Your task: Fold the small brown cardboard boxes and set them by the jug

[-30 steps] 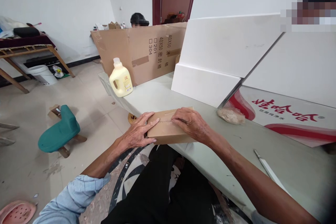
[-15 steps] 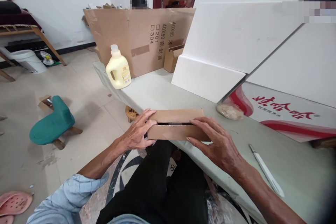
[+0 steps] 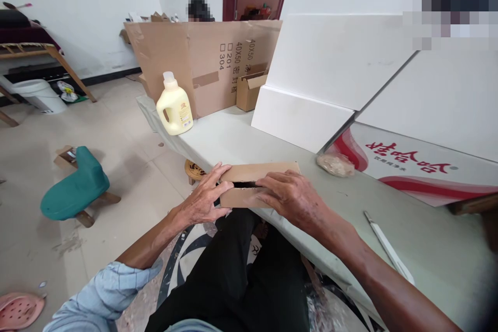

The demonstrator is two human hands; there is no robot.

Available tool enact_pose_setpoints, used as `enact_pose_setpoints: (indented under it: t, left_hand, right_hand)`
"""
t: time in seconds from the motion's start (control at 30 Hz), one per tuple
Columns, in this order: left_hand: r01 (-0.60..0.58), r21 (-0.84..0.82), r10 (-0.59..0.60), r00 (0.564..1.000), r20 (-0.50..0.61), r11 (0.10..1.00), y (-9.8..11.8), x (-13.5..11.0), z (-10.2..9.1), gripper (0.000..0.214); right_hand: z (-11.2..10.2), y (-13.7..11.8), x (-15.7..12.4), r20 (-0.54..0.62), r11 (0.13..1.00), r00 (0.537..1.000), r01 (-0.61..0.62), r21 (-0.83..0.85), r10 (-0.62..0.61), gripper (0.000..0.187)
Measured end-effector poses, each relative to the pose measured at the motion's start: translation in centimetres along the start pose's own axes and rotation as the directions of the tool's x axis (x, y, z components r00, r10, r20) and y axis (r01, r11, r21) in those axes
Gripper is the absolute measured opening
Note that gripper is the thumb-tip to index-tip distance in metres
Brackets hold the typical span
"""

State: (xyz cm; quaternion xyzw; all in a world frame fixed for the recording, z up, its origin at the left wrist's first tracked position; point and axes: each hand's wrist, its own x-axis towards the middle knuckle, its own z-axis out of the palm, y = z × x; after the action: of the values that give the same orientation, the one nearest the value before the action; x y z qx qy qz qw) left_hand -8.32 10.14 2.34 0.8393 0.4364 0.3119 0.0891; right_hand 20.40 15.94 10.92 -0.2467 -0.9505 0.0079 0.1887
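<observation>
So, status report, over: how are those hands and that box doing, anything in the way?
Left hand holding cardboard box by its left end. Right hand at the box's partly open top. Slim white tool beside right forearm, apart from box.

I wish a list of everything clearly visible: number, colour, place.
carton: one, brown, under hands
table: one, greenish, front
slim tool: one, white, table right
bundle: one, beige, table middle
bottle: one, yellow, table's left end
cardboard: one, brown, behind bottle
open box: one, brown, before cardboard
panels: several, white, right rear
printed panel: one, white-red, right
seat: one, teal, floor left
stool: one, tan, left centre
bucket: one, white, rear left
clog: one, pink, lower left
side table: one, brown, rear left
people: two, blurred, rear
trousers: one, black, below
left hand: one, bare, carton's left
right hand: one, bare, carton's opening
</observation>
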Motion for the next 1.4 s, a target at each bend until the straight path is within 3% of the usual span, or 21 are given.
enact_pose_setpoints:
  t: [0.27, 0.37, 0.47, 0.6, 0.7, 0.77, 0.8, 0.87, 0.9, 0.97, 1.07, 1.2, 1.4]
  left_hand:
    - [0.021, 0.048, -0.022, 1.0, 0.019, 0.999, 0.1, 0.1, 0.1, 0.064]
    - [0.042, 0.087, -0.044, 0.999, 0.014, 0.995, 0.2, 0.3, 0.1, 0.079]
    - [0.027, 0.09, -0.029, 0.999, 0.022, 0.996, 0.1, 0.3, 0.0, 0.092]
    - [-0.004, 0.088, -0.001, 0.999, 0.049, 0.996, -0.3, -0.1, -0.3, 0.094]
    - [0.004, 0.079, -0.008, 0.999, 0.053, 0.997, -0.8, 0.3, -0.8, 0.089]
    - [-0.004, 0.074, -0.002, 0.997, 0.074, 0.997, -1.1, 0.9, -1.1, 0.087]
    - [-0.005, 0.075, -0.002, 0.996, 0.085, 0.997, -1.1, 1.3, -1.2, 0.086]
    - [0.004, 0.087, -0.013, 0.994, 0.104, 0.996, -1.1, 1.9, -1.4, 0.085]
    - [0.01, 0.096, -0.021, 0.994, 0.112, 0.995, -1.1, 2.1, -1.5, 0.084]
    - [0.016, 0.115, -0.029, 0.993, 0.118, 0.993, -0.9, 2.3, -1.5, 0.082]
    - [0.012, 0.139, -0.029, 0.992, 0.12, 0.99, -1.0, 2.1, -1.4, 0.08]
    - [-0.007, 0.179, -0.012, 0.994, 0.108, 0.984, -1.4, 1.7, -1.3, 0.081]
    - [-0.034, 0.186, 0.02, 0.997, 0.077, 0.982, -1.8, 1.6, -1.2, 0.081]
  right_hand:
    - [-0.1, 0.0, 0.5, -0.115, 0.978, 0.992, 0.066, 0.196, -0.044, 0.033]
    - [0.4, -0.4, 0.3, -0.193, 0.992, 0.976, 0.111, 0.058, -0.098, 0.031]
    - [1.4, -1.7, -0.5, -0.293, 0.973, 0.93, 0.19, -0.132, -0.221, 0.028]
    - [2.9, -5.3, -2.5, -0.338, 0.942, 0.881, 0.288, -0.171, -0.33, 0.023]
    - [2.6, -7.3, -4.1, -0.3, 0.945, 0.897, 0.316, -0.078, -0.325, 0.021]
    - [1.1, -6.7, -5.1, -0.352, 0.97, 0.912, 0.239, 0.036, -0.211, 0.02]
    - [-0.1, -5.6, -5.7, -0.393, 0.983, 0.913, 0.156, 0.099, -0.105, 0.02]
    - [-2.5, -1.7, -7.1, -0.462, 0.972, 0.867, -0.095, 0.214, 0.187, 0.018]
    - [-3.5, 0.9, -8.0, -0.462, 0.942, 0.828, -0.221, 0.252, 0.317, 0.02]
    - [-4.7, 6.8, -9.8, -0.48, 0.847, 0.699, -0.414, 0.333, 0.53, 0.031]
    - [-4.1, 15.1, -12.2, -0.372, 0.706, 0.6, -0.585, 0.4, 0.708, 0.046]
    - [-1.3, 22.2, -13.8, -0.281, 0.601, 0.533, -0.674, 0.43, 0.798, 0.051]
    - [1.7, 26.6, -13.8, -0.215, 0.595, 0.561, -0.689, 0.414, 0.799, 0.043]
